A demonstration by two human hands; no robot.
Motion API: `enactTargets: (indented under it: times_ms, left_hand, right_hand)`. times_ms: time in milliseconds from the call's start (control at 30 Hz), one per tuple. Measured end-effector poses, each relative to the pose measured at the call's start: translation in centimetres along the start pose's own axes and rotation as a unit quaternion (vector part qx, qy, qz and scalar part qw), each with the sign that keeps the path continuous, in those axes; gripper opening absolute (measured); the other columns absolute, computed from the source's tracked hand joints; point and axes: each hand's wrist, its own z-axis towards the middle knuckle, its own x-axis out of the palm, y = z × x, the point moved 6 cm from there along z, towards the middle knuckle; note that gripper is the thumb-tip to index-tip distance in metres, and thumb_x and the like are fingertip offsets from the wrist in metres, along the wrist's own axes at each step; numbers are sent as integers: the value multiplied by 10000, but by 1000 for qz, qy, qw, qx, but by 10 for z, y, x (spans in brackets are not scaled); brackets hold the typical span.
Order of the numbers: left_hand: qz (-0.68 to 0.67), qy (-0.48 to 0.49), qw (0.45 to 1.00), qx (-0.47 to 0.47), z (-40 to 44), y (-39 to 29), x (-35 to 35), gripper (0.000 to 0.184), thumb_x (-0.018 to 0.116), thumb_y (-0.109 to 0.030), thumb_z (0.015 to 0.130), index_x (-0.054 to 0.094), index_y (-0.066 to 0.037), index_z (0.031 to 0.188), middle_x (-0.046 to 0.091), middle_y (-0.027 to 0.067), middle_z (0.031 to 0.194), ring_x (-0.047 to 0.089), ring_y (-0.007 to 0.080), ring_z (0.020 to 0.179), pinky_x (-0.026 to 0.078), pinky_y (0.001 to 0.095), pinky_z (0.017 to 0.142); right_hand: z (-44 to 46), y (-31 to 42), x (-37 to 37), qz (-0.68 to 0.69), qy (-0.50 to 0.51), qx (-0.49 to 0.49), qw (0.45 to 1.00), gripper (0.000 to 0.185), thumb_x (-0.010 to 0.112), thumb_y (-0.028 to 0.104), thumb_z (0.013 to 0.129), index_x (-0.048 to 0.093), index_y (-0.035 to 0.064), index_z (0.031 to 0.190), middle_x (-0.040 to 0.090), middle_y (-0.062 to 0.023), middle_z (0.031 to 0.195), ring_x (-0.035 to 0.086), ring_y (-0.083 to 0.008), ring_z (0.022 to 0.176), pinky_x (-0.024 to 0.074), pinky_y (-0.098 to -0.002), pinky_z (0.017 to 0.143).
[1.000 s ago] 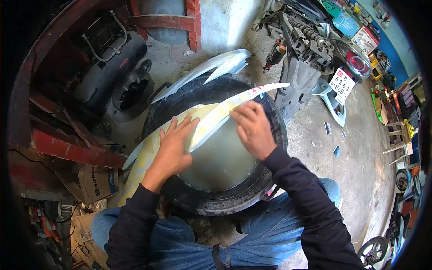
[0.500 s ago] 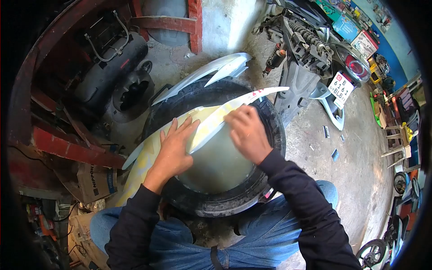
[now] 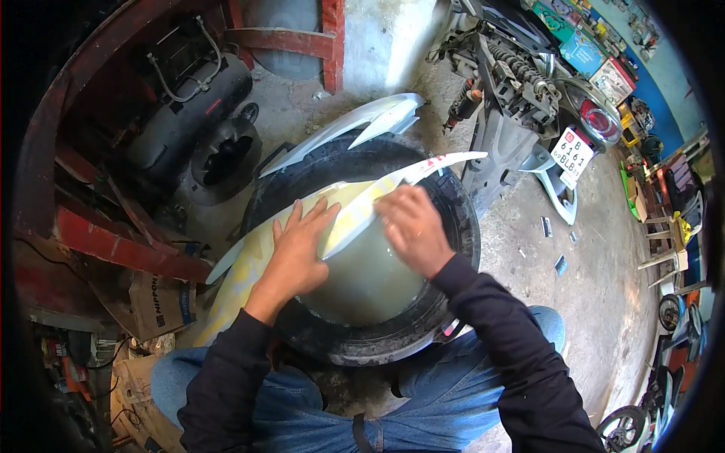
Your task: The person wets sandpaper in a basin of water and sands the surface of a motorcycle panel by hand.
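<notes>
A long, curved motorcycle body panel (image 3: 355, 204), white with yellowish patches and a red mark near its tip, slants across a round black tub (image 3: 362, 349). Cloudy water (image 3: 362, 283) fills the tub's middle. My left hand (image 3: 294, 253) lies on the panel with its fingers spread, pressing on its surface. At the panel's lower edge, my right hand (image 3: 414, 230) has its fingers curled and bunched against the yellowish area; anything inside them is hidden. A second pale panel (image 3: 343, 128) rests on the tub's far rim.
A partly stripped motorcycle with a licence plate (image 3: 572, 157) stands at the upper right. A black compressor tank (image 3: 189, 106) is at the upper left. Beside the tub are a red wooden frame (image 3: 128, 245) and a cardboard box (image 3: 158, 302). Small blue pieces (image 3: 560, 264) lie on the floor.
My right hand has shifted very slightly along the panel, fingers still curled. My left hand keeps its place on the panel. The whole view has moved a little.
</notes>
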Motion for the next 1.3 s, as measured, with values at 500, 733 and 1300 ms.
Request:
enactTargets:
  times_ms: [500, 733, 1300]
  left_hand:
    - [-6, 0, 1000, -10, 1, -1, -1, 942, 586, 64, 641, 477, -167, 1548, 354, 132, 1671, 167, 482, 1564, 71, 712, 1216]
    - [-8, -3, 1000, -16, 3, -2, -1, 935, 593, 67, 644, 489, -173, 1542, 352, 124, 1673, 171, 483, 1562, 74, 703, 1222]
    - [-23, -17, 1000, -12, 1, -3, 1, 921, 584, 67, 646, 504, -167, 1533, 366, 130, 1665, 163, 492, 1562, 69, 701, 1222]
  right_hand:
    - [-2, 11, 1, 12, -47, -8, 999, 173, 652, 19, 850, 714, 8, 1011, 676, -125, 1023, 581, -334, 1060, 480, -445, 997]
    - [-2, 16, 3, -1, -39, 23, 999, 211, 672, 39, 838, 721, 9, 1041, 691, -115, 1051, 592, -325, 1085, 502, -429, 974]
    - [1, 26, 6, 9, -9, -19, 1000, 205, 633, 50, 892, 714, 22, 1078, 703, -125, 1115, 654, -316, 1088, 496, -448, 1001]
